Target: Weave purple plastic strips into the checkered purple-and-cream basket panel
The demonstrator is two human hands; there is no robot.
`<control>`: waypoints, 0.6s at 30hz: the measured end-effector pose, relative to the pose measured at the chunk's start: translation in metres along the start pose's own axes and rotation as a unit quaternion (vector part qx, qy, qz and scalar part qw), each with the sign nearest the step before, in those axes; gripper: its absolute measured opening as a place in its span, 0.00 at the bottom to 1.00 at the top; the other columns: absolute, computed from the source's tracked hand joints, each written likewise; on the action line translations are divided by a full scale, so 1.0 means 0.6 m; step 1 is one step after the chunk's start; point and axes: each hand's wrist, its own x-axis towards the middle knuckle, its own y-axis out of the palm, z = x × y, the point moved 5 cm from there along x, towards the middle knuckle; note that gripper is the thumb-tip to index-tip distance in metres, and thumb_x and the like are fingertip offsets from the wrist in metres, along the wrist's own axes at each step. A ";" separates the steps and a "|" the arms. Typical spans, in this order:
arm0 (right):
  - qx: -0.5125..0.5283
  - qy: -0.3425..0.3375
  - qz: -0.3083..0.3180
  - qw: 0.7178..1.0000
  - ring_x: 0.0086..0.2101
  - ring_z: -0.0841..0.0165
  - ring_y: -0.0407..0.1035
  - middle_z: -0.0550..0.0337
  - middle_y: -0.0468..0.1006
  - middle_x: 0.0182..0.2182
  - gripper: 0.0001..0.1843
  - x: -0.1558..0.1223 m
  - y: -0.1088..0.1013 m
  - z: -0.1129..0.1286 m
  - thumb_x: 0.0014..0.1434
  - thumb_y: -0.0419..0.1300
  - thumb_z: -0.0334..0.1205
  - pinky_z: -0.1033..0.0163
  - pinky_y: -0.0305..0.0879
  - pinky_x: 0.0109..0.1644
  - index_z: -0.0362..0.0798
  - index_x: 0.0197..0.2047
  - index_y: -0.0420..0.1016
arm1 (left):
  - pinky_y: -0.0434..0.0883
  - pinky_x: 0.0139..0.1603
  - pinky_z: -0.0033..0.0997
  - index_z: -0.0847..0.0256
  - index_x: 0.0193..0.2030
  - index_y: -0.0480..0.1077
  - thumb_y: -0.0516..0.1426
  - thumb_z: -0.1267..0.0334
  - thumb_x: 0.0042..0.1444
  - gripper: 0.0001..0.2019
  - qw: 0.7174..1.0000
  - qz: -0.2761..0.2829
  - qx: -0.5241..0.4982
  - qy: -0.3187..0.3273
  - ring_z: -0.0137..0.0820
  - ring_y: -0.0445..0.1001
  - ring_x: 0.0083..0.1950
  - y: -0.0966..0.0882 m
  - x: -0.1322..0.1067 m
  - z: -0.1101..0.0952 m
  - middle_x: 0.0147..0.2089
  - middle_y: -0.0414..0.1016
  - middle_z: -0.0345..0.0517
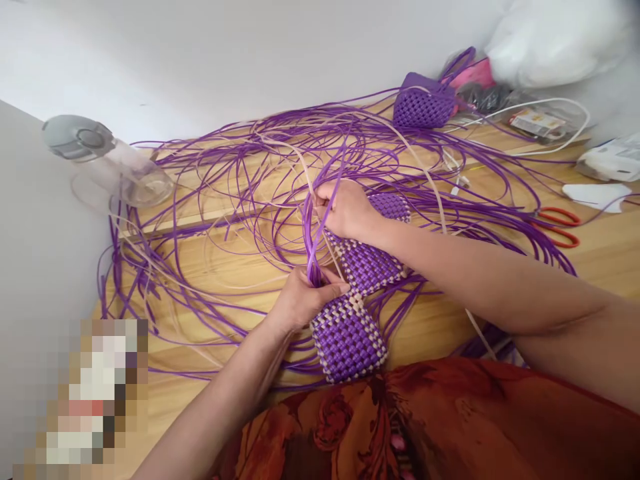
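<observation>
A purple and cream woven piece (347, 340) lies on the wooden table in front of me, its panels joined at a narrow cream-patterned part. My left hand (303, 297) is closed around a bundle of purple strips (311, 250) beside that narrow part, its thumb lying along the weave. Above the middle panel, my right hand (345, 207) pinches strips between thumb and fingers. At least one cream strip (301, 157) runs up from there; exactly which strips its fingertips hold is partly hidden. A thin cream strip (334, 257) stretches between the two hands.
Long loose purple strips (240, 150) tangle across the table. A clear bottle with a grey lid (125, 170) stands at the left. A small purple woven basket (423, 103), orange-handled scissors (560, 217), a white cable (545, 103) and plastic bags (550, 47) are at the right and back.
</observation>
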 end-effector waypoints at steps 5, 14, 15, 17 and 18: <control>0.135 0.083 0.055 0.986 0.22 0.75 0.62 0.61 0.70 0.20 0.09 0.004 0.008 -0.012 0.55 0.55 0.34 0.70 0.54 0.26 0.41 0.25 0.70 | 0.60 0.26 0.24 0.66 0.27 0.73 0.63 0.56 0.48 0.13 1.000 0.007 -0.009 -0.009 0.22 0.62 0.23 -0.002 0.000 0.002 0.22 0.68 0.38; 0.469 0.252 0.118 0.838 0.13 0.76 0.62 0.64 0.70 0.20 0.05 -0.009 0.026 0.013 0.62 0.50 0.34 0.74 0.44 0.10 0.46 0.33 0.64 | 0.58 0.23 0.24 0.66 0.30 0.73 0.63 0.53 0.49 0.15 0.998 0.021 -0.029 -0.042 0.22 0.62 0.22 0.000 -0.005 0.001 0.24 0.70 0.40; 0.461 0.265 0.096 0.842 0.11 0.77 0.60 0.66 0.68 0.17 0.07 -0.004 0.030 0.008 0.62 0.51 0.34 0.75 0.44 0.10 0.46 0.31 0.63 | 0.58 0.24 0.25 0.66 0.31 0.74 0.63 0.52 0.49 0.15 0.999 0.022 -0.025 -0.039 0.23 0.63 0.22 0.001 -0.005 -0.001 0.24 0.71 0.41; 0.441 0.301 0.072 0.843 0.10 0.80 0.54 0.70 0.62 0.13 0.10 0.001 0.042 -0.006 0.62 0.51 0.34 0.76 0.43 0.10 0.46 0.28 0.61 | 0.60 0.25 0.25 0.66 0.31 0.75 0.63 0.52 0.49 0.16 0.999 0.015 -0.017 -0.025 0.24 0.64 0.23 0.001 -0.006 -0.004 0.25 0.72 0.42; 0.435 0.320 0.074 0.838 0.09 0.80 0.51 0.71 0.59 0.12 0.12 0.002 0.050 -0.013 0.63 0.51 0.35 0.76 0.42 0.11 0.46 0.27 0.60 | 0.60 0.25 0.25 0.66 0.31 0.75 0.63 0.52 0.49 0.16 1.000 0.008 -0.012 -0.018 0.24 0.64 0.24 0.001 -0.005 -0.004 0.26 0.73 0.43</control>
